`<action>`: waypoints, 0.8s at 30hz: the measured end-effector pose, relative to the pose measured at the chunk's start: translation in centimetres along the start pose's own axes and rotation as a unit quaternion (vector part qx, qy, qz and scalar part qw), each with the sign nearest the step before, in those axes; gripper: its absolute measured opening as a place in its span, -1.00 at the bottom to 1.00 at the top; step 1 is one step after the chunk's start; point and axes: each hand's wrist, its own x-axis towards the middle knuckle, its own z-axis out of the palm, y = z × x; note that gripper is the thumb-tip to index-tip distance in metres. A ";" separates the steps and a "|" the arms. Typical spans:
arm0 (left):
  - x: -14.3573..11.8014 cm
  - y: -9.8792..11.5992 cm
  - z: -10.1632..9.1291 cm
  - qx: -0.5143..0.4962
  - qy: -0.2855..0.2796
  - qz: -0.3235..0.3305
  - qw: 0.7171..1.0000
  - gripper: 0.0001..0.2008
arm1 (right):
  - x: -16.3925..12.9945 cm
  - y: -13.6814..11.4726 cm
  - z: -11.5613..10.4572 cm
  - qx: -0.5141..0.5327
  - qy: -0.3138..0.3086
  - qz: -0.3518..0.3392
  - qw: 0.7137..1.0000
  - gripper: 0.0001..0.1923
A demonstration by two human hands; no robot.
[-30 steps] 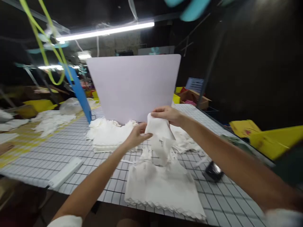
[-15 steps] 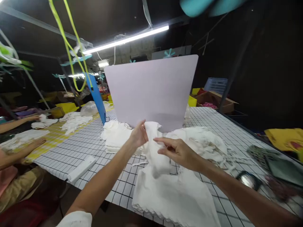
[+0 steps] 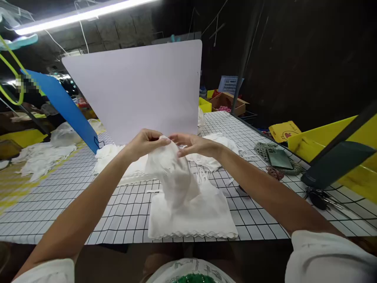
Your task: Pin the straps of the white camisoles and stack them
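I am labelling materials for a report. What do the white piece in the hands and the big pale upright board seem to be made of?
The white thin cloth piece, held by both the left hand and right hand, looks like soft matte woven fabric: it drapes and creases. The pale lilac upright board seems smooth rigid plastic, perhaps card: flat, rounded corner.

A wide work table covered in white cloth with a black grid (image 3: 259, 220) fills the middle of the room. At twelve o'clock a pale lilac board with rounded corners (image 3: 138, 82) stands upright on it. At ten o'clock a tilted blue panel (image 3: 66, 106) leans beside it, and a long fluorescent tube (image 3: 85, 15) glows overhead at eleven. The walls behind are dark, with rough grey blockwork under the light. At one o'clock sit a brown cardboard box (image 3: 228, 102) and a blue plastic crate (image 3: 229, 83); at three o'clock, a bright yellow plastic bin (image 3: 330, 135).
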 end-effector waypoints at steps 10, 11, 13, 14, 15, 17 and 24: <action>-1.0 1.7 -6.0 -0.114 0.087 -0.091 0.986 -0.78 | -0.1 -1.1 -4.8 -0.164 -0.051 0.119 0.978 -0.66; -1.3 1.4 -6.9 -0.127 0.110 -0.084 0.982 -0.76 | -0.6 -0.9 -5.6 -0.180 -0.040 0.125 0.975 -0.65; -1.8 0.9 -8.5 -0.147 0.153 -0.071 0.975 -0.69 | -1.5 -0.5 -7.1 -0.188 -0.005 0.112 0.976 -0.62; -1.9 0.6 -9.1 -0.151 0.162 -0.068 0.973 -0.68 | -1.9 -0.3 -7.8 -0.181 0.017 0.094 0.979 -0.60; -2.0 0.4 -9.5 -0.151 0.165 -0.069 0.972 -0.68 | -2.1 -0.2 -8.4 -0.167 0.040 0.075 0.982 -0.58; -2.0 0.1 -9.6 -0.150 0.153 -0.077 0.974 -0.73 | -2.0 0.1 -9.2 -0.149 0.093 0.047 0.983 -0.56; 0.5 0.7 -5.6 -0.197 0.138 -0.082 0.967 -0.72 | 1.8 -0.1 -3.4 -0.273 0.253 -0.055 0.926 -0.77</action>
